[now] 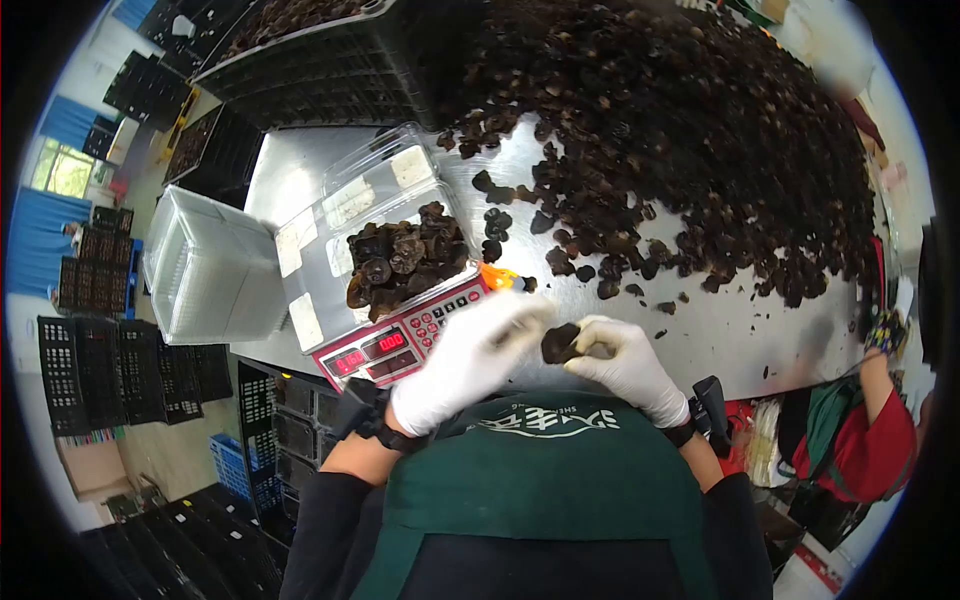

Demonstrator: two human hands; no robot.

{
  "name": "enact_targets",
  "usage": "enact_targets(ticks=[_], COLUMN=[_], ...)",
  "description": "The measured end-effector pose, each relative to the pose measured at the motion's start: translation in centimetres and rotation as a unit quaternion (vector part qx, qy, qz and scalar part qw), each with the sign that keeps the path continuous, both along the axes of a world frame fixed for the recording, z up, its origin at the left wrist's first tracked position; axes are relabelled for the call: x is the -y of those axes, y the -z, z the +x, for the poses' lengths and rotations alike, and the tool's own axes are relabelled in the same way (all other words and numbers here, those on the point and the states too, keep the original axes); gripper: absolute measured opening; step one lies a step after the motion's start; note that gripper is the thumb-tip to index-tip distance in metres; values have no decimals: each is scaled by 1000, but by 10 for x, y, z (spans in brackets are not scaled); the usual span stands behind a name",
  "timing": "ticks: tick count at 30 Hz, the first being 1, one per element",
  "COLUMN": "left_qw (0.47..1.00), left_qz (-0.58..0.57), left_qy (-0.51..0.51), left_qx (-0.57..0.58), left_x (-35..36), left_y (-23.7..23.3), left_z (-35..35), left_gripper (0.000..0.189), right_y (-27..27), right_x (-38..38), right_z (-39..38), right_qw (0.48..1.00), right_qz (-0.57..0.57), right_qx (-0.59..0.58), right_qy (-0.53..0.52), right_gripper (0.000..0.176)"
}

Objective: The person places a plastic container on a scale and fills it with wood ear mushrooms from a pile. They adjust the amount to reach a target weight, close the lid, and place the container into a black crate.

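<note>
Item 1: left hand (472, 350), white-gloved, raised over the near edge of the red scale. Its fingers blur in my view; I cannot tell whether that grip is spread or pressed together.

Item 2: right hand (632, 365), likewise gloved, in front of the apron. I see this grip pinching a dark piece (559, 344) between thumb and fingers; the piece sits between the two hands, near the left one.

Item 3: red scale (345, 362), digits lit red, at the near left of the metal surface (720, 345).

Item 4: one lot of dark curled pieces (400, 258), heaped in an open clear container on the scale.

Item 5: loose pile (660, 130), same dark sort, spread across the far and right side, stragglers at its near edge.

Item 6: stack of clear containers (210, 270), left of the scale.

Item 7: black crate (320, 85), beyond the scale.

Item 8: green apron (545, 465), white lettering, on the wearer.
</note>
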State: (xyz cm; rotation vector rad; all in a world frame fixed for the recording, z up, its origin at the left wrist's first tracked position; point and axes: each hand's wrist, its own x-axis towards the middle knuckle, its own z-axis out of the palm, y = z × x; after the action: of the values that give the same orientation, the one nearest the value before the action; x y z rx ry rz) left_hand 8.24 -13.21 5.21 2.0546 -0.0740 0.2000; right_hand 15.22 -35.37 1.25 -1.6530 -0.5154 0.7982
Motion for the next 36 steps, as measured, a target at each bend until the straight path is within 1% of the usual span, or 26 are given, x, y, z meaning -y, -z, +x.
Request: enact_targets(ticks=[1, 2, 3, 5, 7, 8, 9, 11, 13, 15, 17, 18, 19, 20, 21, 22, 23, 25, 27, 28, 29, 30, 31, 32, 35, 36], left_qw=[997, 980, 950, 888, 870, 885, 899, 906, 886, 892, 897, 919, 950, 981, 991, 998, 972, 917, 913, 908, 911, 914, 916, 920, 934, 939], left_qz=[66, 154, 238, 399, 456, 424, 389, 368, 407, 356, 345, 298, 217, 114, 108, 49, -49, -75, 0, 39, 37, 36, 36, 13, -5, -18], left_qy=[-24, -84, -141, -224, -184, -191, -201, -210, -222, -271, -215, -209, -194, -141, -70, 18, 192, 369, 402, 416, 405, 395, 385, 372, 305, 281], left_qx=[42, 94, 146, 43, -28, -26, -13, -22, 28, 71, 174, 153, 118, 64, 37, -32, -129, -128, -70, -44, -65, -87, -109, -125, -187, -199], left_x=[-11, -28, -45, -69, -92, -99, -101, -105, -103, -97, -78, -61, -31, 5, 34, 65, 99, 146, 152, 153, 149, 139, 129, 119, 89, 80], left_y=[-3, -4, -3, -5, 13, 21, 19, 14, 6, -4, -18, -21, -22, -27, -24, -17, -28, -15, 2, 7, 8, 9, 9, 10, 3, 3], left_z=[5, 15, 21, 23, 21, 22, 22, 21, 21, 22, 25, 28, 32, 36, 41, 43, 37, 30, 33, 32, 32, 32, 31, 29, 16, 10], left_gripper=[28, 27, 26, 25, 24, 17, 15, 13, 10, 7, 7, 7, 3, 3, 6, 11, 33, 52, 59, 62, 60, 58, 56, 50, 44, 43], right_y=[6, 11, 15, 19, 19, 22, 26, 31, 30, 31, 37, 38, 38, 36, 29, 26, 24, 8, 13, 20, 28, 34, 40, 50, 49, 50], right_x=[8, 15, 22, 36, 46, 48, 52, 65, 70, 78, 93, 102, 110, 124, 140, 157, 174, 206, 246, 266, 284, 298, 306, 314, 280, 261], right_z=[-1, -1, -1, -5, -8, -10, -12, -24, -28, -32, -39, -43, -45, -50, -56, -63, -72, -90, -111, -121, -129, -139, -145, -135, -85, -61], right_qw=[1000, 998, 996, 993, 992, 991, 990, 987, 982, 979, 971, 967, 962, 960, 952, 945, 938, 912, 883, 866, 847, 799, 736, 686, 748, 769], right_qz=[10, 20, 29, 27, 7, 4, 0, -12, -18, -22, -2, 2, 7, -30, -63, -95, -127, -196, -282, -335, -386, -493, -590, -670, -481, -412], right_qx=[14, 29, 44, 46, 41, 45, 50, 42, 22, 16, 13, 19, 26, 43, 103, 92, 80, 74, 86, 62, 39, 102, 164, 104, 266, 320], right_qy=[20, 42, 66, 102, 123, 127, 133, 156, 187, 201, 237, 255, 270, 275, 281, 298, 312, 351, 367, 365, 363, 329, 289, 264, 373, 369], right_gripper=[20, 20, 21, 21, 21, 21, 21, 21, 20, 20, 20, 20, 20, 20, 20, 21, 21, 20, 22, 23, 25, 26, 28, 28, 26, 24])
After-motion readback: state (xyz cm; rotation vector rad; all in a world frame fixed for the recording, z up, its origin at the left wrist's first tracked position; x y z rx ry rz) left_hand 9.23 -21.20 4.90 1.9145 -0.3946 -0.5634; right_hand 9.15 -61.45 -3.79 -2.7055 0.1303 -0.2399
